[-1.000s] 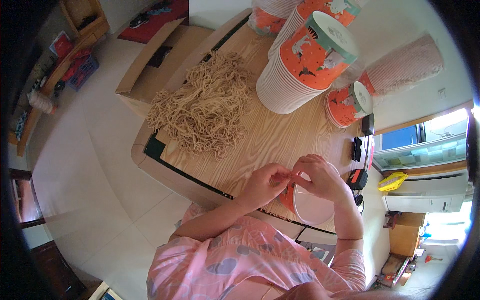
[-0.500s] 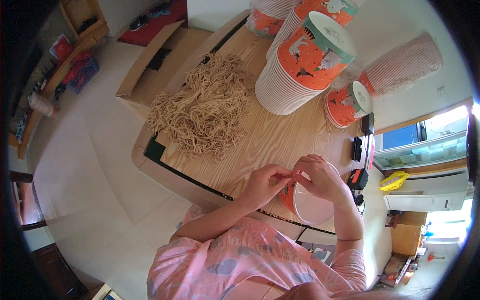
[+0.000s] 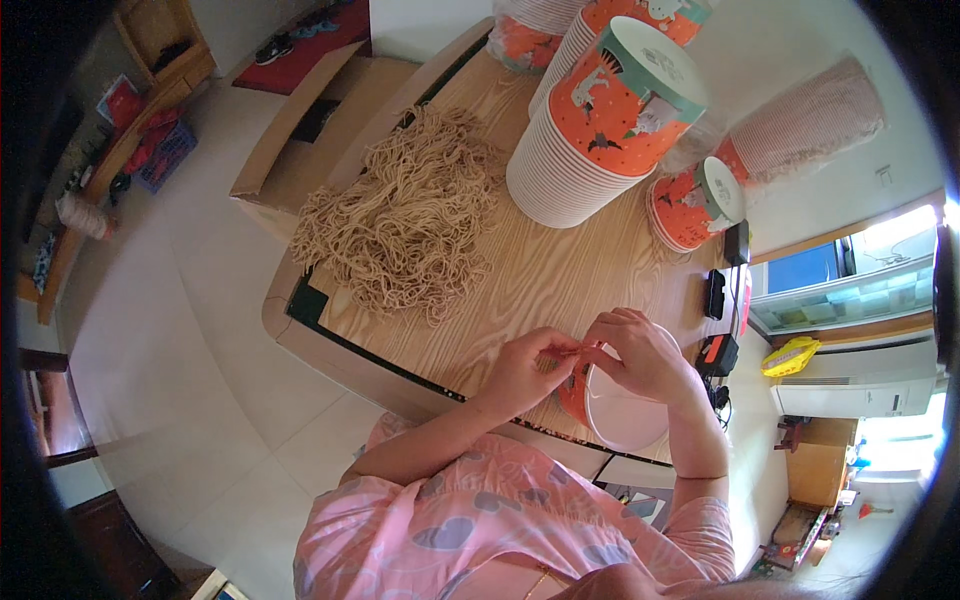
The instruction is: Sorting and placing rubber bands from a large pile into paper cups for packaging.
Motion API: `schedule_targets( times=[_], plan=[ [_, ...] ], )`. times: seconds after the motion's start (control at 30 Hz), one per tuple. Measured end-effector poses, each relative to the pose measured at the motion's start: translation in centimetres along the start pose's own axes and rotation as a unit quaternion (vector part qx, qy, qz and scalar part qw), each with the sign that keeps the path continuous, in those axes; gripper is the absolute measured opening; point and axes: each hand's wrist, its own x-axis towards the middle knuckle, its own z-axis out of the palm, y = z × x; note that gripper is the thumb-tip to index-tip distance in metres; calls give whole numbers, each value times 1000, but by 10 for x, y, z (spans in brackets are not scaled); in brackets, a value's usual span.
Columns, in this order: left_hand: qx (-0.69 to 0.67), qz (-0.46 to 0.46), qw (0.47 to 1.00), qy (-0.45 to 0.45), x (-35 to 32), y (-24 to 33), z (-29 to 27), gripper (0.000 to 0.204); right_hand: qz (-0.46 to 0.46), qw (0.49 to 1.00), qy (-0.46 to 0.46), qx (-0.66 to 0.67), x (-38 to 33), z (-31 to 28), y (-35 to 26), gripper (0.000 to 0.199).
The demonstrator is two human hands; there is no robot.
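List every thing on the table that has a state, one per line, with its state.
paper bucket: on its side at the table edge, held by both hands
left hand: fingers pinching a cord at the bucket rim
right hand: gripping the bucket rim
stack of buckets: nested, tilted
cord pile: loose, tangled

Both forearms come up from below, bent inward. The left hand and right hand meet, fingertips pinched together.

An orange paper cup with white interior lies tilted at the wooden table's near edge, a tan string piece at its rim.
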Motion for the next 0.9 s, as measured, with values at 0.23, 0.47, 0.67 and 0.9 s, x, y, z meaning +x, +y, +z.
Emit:
schedule_targets(
  times=[0.23, 0.47, 0.67, 0.9],
  plan=[
    [35, -23, 999, -16, 2, 9, -2, 12, 4, 1000, -2, 4, 1, 1, 0, 13],
    [8, -29, 1000, 7, -5, -10, -5, 11, -1, 1000, 7, -3, -2, 2, 5, 13],
    [-58, -38, 998, -8, -5, -9, -6, 13, 14, 1000, -4, 18, 4, 4, -5, 13],
    [-112, -100, 988, -23, -6, -12, -14, 15, 2, 1000, 14, 11, 5, 6, -2, 12]
  ],
)
